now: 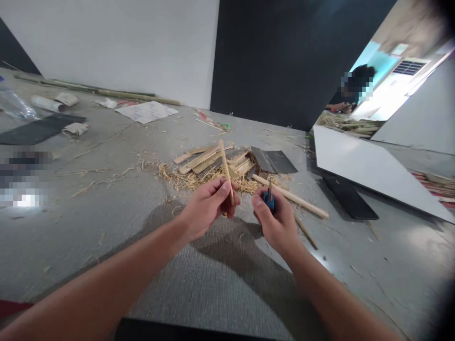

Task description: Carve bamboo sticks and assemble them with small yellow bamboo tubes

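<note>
My left hand pinches a thin, pale bamboo stick that points upward and away from me. My right hand is closed around a small knife with a blue handle, its short blade pointing up, a little to the right of the stick. Both hands hover above the grey floor, just in front of a pile of split bamboo pieces and shavings.
A longer bamboo slat lies to the right of the pile, next to a dark metal sheet. A white board slants at the right. Paper rolls, a black mat and long poles lie at the far left. Another person sits far back right.
</note>
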Demonstrator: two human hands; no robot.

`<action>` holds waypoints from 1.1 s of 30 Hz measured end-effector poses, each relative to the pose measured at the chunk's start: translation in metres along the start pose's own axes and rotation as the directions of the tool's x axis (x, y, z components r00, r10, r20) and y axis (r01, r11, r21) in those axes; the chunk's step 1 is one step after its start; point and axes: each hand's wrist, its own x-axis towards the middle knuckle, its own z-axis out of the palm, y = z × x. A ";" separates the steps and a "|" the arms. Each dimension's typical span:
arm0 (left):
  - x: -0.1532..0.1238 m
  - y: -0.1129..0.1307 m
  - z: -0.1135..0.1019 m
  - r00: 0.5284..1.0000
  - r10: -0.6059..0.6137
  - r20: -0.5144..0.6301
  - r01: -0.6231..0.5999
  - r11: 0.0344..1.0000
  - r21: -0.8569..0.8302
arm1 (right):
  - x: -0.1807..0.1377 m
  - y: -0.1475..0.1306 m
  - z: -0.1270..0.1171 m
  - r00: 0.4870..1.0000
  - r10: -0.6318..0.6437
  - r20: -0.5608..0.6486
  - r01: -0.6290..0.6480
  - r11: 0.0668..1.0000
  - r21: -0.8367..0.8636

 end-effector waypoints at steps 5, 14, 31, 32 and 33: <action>-0.001 0.000 0.001 1.000 0.002 -0.021 0.000 0.997 0.076 | 0.000 0.002 -0.007 0.984 -0.078 0.163 0.128 0.936 -0.328; -0.003 0.002 0.003 1.000 0.001 -0.029 0.002 0.993 0.119 | 0.001 -0.005 -0.007 0.922 -0.079 0.380 0.289 0.792 -0.538; -0.008 -0.001 -0.006 0.995 -0.051 0.088 0.051 0.999 -0.004 | 0.003 -0.003 -0.010 0.951 -0.091 0.294 0.266 0.726 -0.635; -0.008 -0.001 -0.006 0.995 -0.043 0.091 0.043 0.999 0.000 | 0.002 -0.003 -0.010 0.955 -0.094 0.281 0.260 0.719 -0.644; -0.007 0.000 -0.006 0.995 -0.034 0.096 0.034 0.999 0.008 | 0.003 -0.003 -0.010 0.957 -0.097 0.272 0.257 0.714 -0.651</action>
